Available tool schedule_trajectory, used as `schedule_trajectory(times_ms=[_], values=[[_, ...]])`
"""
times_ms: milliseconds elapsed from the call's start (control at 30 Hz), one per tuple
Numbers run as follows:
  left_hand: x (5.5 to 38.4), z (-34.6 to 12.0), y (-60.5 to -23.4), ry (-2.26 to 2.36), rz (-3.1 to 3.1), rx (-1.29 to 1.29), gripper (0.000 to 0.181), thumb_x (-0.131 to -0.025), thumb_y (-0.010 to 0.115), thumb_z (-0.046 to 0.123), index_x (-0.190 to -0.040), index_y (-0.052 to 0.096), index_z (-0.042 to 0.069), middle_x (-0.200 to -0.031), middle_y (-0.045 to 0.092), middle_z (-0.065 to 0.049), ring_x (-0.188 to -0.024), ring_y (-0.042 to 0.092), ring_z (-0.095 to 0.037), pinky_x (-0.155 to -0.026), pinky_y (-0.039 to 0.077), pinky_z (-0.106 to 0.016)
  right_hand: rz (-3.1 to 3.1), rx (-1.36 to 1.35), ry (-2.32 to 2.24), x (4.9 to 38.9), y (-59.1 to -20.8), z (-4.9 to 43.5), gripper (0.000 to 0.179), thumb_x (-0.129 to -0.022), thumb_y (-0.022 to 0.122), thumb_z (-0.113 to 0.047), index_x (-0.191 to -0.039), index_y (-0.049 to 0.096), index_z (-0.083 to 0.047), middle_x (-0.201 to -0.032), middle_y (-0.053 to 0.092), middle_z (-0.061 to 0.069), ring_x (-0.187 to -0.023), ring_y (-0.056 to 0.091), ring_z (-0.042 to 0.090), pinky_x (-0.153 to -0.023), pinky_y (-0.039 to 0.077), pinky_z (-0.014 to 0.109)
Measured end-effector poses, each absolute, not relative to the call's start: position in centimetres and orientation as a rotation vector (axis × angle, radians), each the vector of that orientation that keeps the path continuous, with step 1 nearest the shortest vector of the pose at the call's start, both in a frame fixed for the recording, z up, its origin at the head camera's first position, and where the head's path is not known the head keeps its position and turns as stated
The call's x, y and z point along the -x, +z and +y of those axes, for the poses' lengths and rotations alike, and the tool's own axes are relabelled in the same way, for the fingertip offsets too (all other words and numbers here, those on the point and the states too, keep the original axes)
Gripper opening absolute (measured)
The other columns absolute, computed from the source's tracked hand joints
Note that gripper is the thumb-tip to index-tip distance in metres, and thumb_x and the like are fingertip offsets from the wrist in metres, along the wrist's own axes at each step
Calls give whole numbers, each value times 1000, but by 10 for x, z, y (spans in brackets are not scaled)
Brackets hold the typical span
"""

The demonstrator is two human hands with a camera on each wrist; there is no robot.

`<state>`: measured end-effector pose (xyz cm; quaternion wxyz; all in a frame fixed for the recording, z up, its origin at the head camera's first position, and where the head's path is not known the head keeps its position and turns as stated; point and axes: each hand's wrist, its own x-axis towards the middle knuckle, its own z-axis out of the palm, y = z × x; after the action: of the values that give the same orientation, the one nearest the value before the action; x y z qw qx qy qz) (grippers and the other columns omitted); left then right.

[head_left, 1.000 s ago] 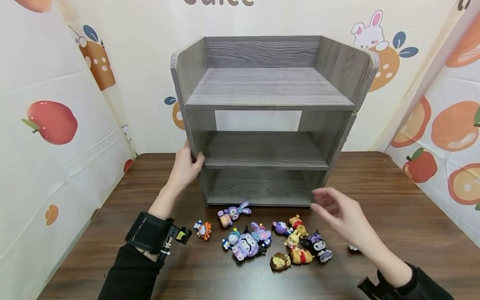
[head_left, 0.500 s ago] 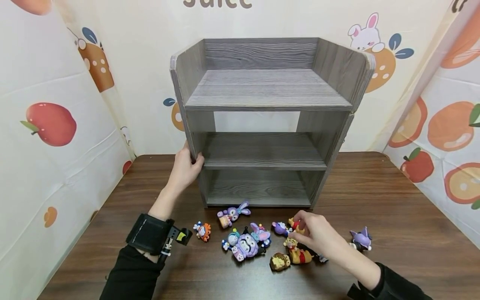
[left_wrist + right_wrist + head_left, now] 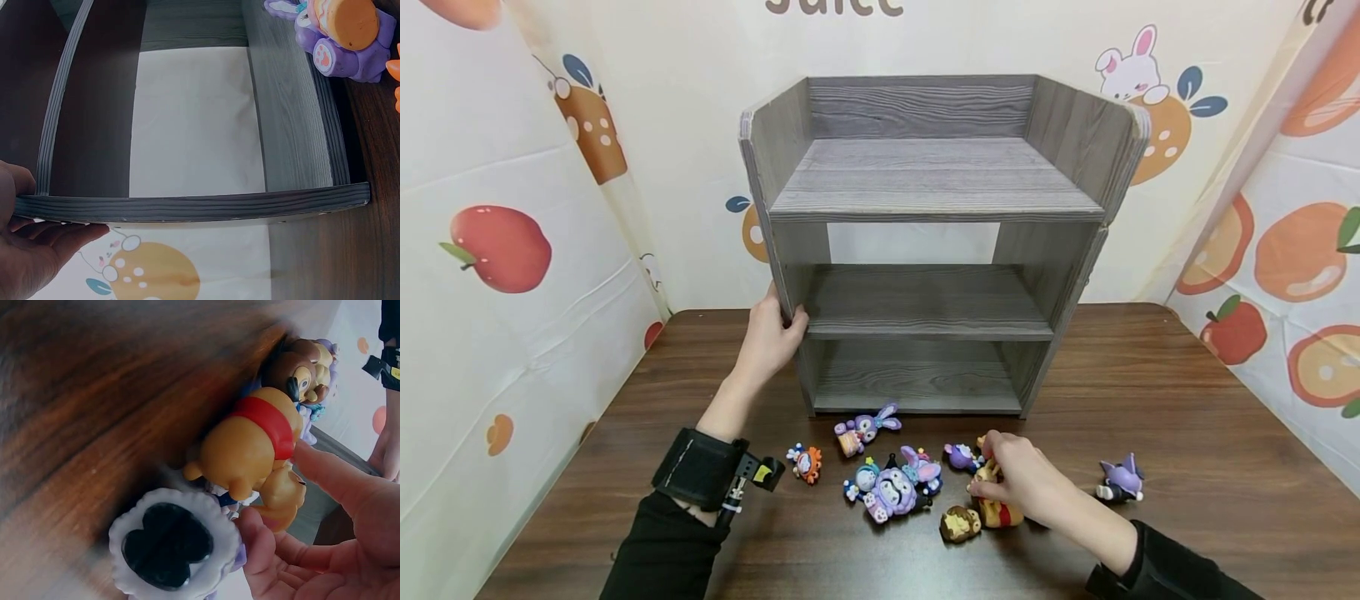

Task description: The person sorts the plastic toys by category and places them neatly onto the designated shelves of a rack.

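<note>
A grey wood-grain shelf unit point(image 3: 936, 325) stands on the table, its left side panel point(image 3: 187, 209) gripped by my left hand point(image 3: 771, 331), thumb on one face and fingers behind. Among small toy figurines at front right, my right hand point(image 3: 1026, 477) pinches a yellow long-eared figurine point(image 3: 284, 490) between thumb and fingertips. Right against it lies a yellow bear figurine with a red band point(image 3: 234, 453). A figurine with a scalloped white base point(image 3: 169, 547) is close by in the right wrist view; my hand hides it in the head view.
Several purple figurines point(image 3: 891, 492) cluster before the shelf, with a long-eared one point(image 3: 865, 428) by its base. An orange figurine point(image 3: 805, 462) lies left, a brown one point(image 3: 960, 524) in front, and a purple-and-black one point(image 3: 1122, 477) at right. Printed cloth point(image 3: 497, 358) surrounds the table.
My right hand has moved left and down from beside the shelf's right foot onto the yellow figurines, its fingers closing around one. My left hand has stayed on the shelf's side panel.
</note>
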<state>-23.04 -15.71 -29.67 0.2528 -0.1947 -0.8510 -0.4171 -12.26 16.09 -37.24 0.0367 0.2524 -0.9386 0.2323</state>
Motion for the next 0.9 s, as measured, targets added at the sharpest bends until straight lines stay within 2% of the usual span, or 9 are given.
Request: schedule_trajectory(times_ms=[167,400,533,767,900], values=[[231,-157,-296,-1125,-2309,530,20,-82,42,-3,-101,44,-8,-67,48,-13,-50,44,-18,-43,36,-28,-2885,-752,691,123,-372,159,35,-64,78,-16,-70,44,-8,-62,39,-4,-53,34,6,-44,31,20],[230,-157,-296,-1147,-2307,525,24,-81,43,-4,-104,44,-9,-73,51,-17,-53,46,-20,-45,37,-29,-2846,-764,664,122,-373,160,34,-61,79,-15,-70,48,-7,-64,44,-3,-53,37,5,-45,34,20],[230,-157,-297,-1154,-2310,522,20,-81,42,-4,-101,44,-8,-69,49,-15,-51,45,-19,-44,36,-29,-2851,-790,710,122,-370,161,29,-61,78,-11,-71,52,-4,-65,47,-1,-54,44,7,-45,36,19],[230,-157,-297,-1141,-2311,518,18,-81,42,-3,-99,43,-7,-66,46,-11,-50,43,-18,-43,35,-28,-2843,-846,770,123,-355,166,26,-62,75,-8,-77,55,0,-65,47,-2,-49,40,-1,-43,38,18],[230,-157,-296,-1141,-2308,520,18,-81,43,-3,-98,43,-7,-65,44,-11,-50,42,-18,-43,35,-28,-2811,-879,765,123,-339,169,26,-62,75,-7,-78,56,1,-64,49,-4,-50,42,-1,-44,39,18]])
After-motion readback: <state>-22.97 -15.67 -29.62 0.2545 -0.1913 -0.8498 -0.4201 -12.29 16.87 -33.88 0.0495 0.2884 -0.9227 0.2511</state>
